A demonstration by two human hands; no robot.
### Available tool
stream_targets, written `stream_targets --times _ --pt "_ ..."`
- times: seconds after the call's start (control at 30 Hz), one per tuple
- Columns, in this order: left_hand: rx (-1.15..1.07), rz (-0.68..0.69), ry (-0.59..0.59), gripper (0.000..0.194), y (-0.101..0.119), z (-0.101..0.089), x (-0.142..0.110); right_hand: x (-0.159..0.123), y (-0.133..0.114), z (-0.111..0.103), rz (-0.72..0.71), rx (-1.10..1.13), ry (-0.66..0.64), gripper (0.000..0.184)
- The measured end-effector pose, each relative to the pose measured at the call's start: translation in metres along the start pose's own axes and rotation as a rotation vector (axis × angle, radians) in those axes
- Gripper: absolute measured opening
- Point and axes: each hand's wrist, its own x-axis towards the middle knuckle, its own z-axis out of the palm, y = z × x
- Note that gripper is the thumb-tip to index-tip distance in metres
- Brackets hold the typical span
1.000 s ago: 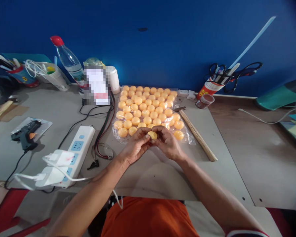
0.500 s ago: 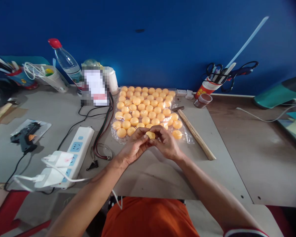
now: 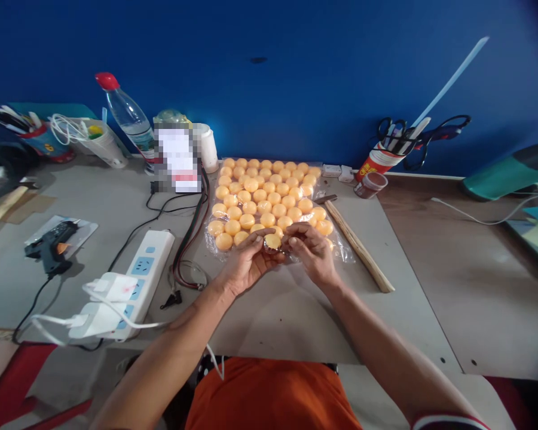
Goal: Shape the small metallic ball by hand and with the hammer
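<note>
Between the thumb and fingers of my left hand (image 3: 247,261) is a small round yellow piece (image 3: 272,241) with a shiny edge, its flat face turned up. Just to its right, my right hand (image 3: 312,254) has its thumb and fingers pinched together. Whatever may be in that pinch is too small to make out. Both hands are over the front edge of a clear plastic bag (image 3: 213,246) full of orange balls (image 3: 250,207), laid out in rows on the grey table (image 3: 269,322).
A hammer (image 3: 358,248) lies right of the bag. At left are a power strip (image 3: 150,263) with white plugs, cables and a black glue gun (image 3: 54,245). Along the blue wall stand a bottle (image 3: 132,122), a phone (image 3: 179,158) and a red cup (image 3: 379,161) of tools.
My right hand has drawn slightly right, away from the yellow piece, which both hands were touching. The piece stays in my left hand, and more of its shiny edge shows.
</note>
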Motion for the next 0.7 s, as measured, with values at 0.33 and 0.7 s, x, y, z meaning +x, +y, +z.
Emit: stream_targets --times 0.33,0.7 --pt "-0.028 -0.065 0.095 0.025 0.002 0.001 0.005 -0.002 -0.002 0.002 -0.275 -0.349 0.005 0.017" --pt "-0.077 0.041 0.131 0.021 0.009 -0.004 0.005 0.007 -0.007 -0.016 -0.198 -0.633 -0.250 0.024"
